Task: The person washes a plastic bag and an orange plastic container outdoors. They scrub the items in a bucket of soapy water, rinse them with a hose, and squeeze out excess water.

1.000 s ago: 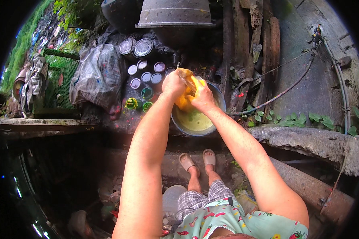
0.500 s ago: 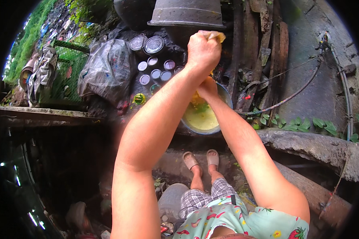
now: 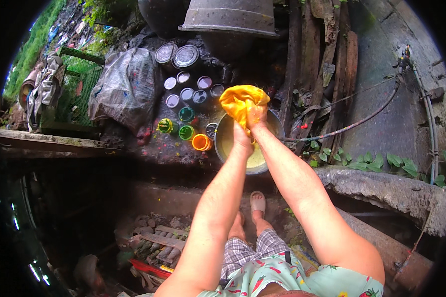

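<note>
A bunched wet-looking yellow cloth (image 3: 242, 100) is held up over a round basin (image 3: 276, 123) of pale yellow liquid. My right hand (image 3: 257, 117) is closed on the cloth's right side. Just below and to the left, my left hand (image 3: 241, 135) is closed round its lower, hanging part. The cloth hides some of the fingers of both hands. Left of the basin stand an open orange pot (image 3: 201, 142), a green pot (image 3: 187, 132) and a yellow-green pot (image 3: 166, 125).
Several small lidded cans (image 3: 187, 94) and two larger cans (image 3: 186, 56) stand farther back. A big grey tub (image 3: 228, 17) is behind the basin. Long wooden planks (image 3: 327, 64) lie on the right, beside a hose (image 3: 352, 126). A grey plastic sheet (image 3: 124, 86) covers something at left.
My left hand has come down from high above the basin toward the right hand. The yellow cloth, mostly hidden before, now shows bunched above both hands. The pots at left are uncovered.
</note>
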Tool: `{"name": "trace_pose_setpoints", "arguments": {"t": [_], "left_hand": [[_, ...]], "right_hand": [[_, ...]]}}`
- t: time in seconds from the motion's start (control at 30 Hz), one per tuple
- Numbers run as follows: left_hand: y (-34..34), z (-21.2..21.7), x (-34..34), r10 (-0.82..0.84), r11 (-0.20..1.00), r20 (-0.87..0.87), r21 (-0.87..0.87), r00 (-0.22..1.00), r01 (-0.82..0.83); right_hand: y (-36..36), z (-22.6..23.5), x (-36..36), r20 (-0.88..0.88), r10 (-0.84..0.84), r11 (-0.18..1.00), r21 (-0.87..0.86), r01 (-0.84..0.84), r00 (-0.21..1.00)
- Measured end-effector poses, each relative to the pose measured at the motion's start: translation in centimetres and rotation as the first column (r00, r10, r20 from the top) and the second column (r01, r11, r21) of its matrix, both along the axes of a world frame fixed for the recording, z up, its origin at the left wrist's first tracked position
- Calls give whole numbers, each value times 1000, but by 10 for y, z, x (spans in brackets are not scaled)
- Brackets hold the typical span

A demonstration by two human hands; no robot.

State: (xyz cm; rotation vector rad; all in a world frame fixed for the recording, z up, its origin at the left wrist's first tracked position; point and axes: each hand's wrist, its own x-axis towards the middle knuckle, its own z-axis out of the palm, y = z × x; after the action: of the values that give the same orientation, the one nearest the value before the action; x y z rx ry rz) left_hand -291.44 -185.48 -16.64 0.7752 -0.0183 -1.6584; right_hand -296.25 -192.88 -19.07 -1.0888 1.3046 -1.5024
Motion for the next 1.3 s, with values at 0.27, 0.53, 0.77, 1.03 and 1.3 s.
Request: {"name": "trace_pose_setpoints", "arguments": {"t": [0.27,0.53,0.77,1.03,1.3], "left_hand": [[-29,-57,-29,428,887,-428,33,796,-460],[2,-31,-32,120,971,-126,-192,985,-143],[11,-54,-33,28,931,-154,363,988,30],[13,-92,-41,380,919,-437,276,815,-280],[5,-103,17,55,984,-625,-101,779,-150]], "right_hand": [[39,43,-52,-657,226,941,-44,-335,719],[44,38,-80,-747,-128,988,-150,23,652],[44,19,-59,318,668,670,138,-730,673],[54,14,-28,-338,333,932,-24,-361,880],[53,-30,-13,-704,355,935,266,-234,615]]}}
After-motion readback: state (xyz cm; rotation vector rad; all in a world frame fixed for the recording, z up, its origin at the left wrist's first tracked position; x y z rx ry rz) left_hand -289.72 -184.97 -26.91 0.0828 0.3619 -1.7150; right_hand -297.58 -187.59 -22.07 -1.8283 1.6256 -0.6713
